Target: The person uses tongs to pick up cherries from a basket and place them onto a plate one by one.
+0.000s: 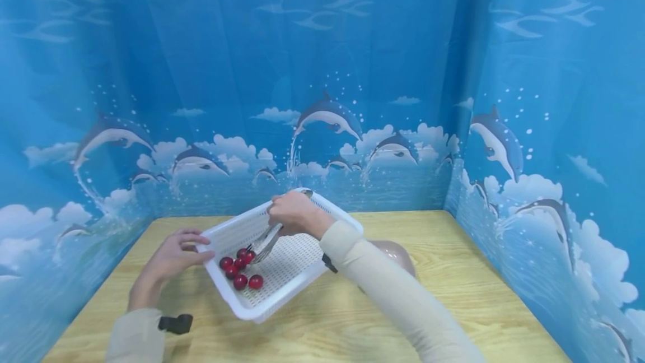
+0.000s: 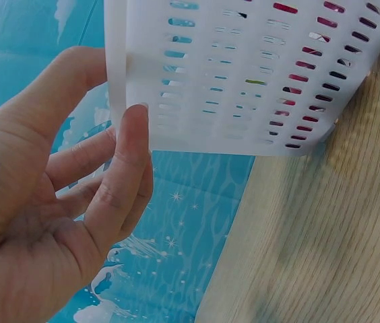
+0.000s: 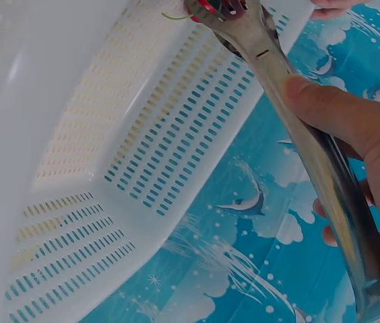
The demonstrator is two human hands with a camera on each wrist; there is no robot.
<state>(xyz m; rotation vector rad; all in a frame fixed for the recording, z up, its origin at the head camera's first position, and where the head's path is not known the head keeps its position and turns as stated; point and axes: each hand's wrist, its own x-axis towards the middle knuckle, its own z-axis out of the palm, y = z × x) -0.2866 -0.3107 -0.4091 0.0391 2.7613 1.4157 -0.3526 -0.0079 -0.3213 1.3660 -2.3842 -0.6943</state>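
1. Your left hand point(image 1: 173, 254) grips the white basket point(image 1: 292, 291) by the rim at its left end. Left wrist view: fingers point(image 2: 133, 134) lie against the outside of the perforated wall, narrow grip, nothing else in them.
2. Your right hand point(image 1: 297, 214) holds metal tongs point(image 3: 296, 128). Thumb presses one arm; other fingers wrap round the far side. The hand is over the basket, and the tongs slope down and left into it.
3. Cherries point(image 1: 240, 282): about seven visible, red, bunched in the basket's left end, touching or just beside each other. The rest of the basket floor in your head view is bare white mesh.
4. Tongs' tips are right at the upper edge of that bunch. In your right wrist view, red shows at the tongs' head with a thin green stem point(image 3: 174, 17) beside it. Can't tell whether a cherry is clamped.
5. Basket sits at an angle above the wood-grain counter point(image 1: 468, 276). Can't tell how much of its base touches.
6. Pinkish-brown rounded item point(image 1: 399, 256) is on the counter, to the right of the basket, partly hidden by your right sleeve point(image 1: 403, 301).
7. Blue dolphin-print backdrop point(image 1: 302, 60) stands behind and on both sides.
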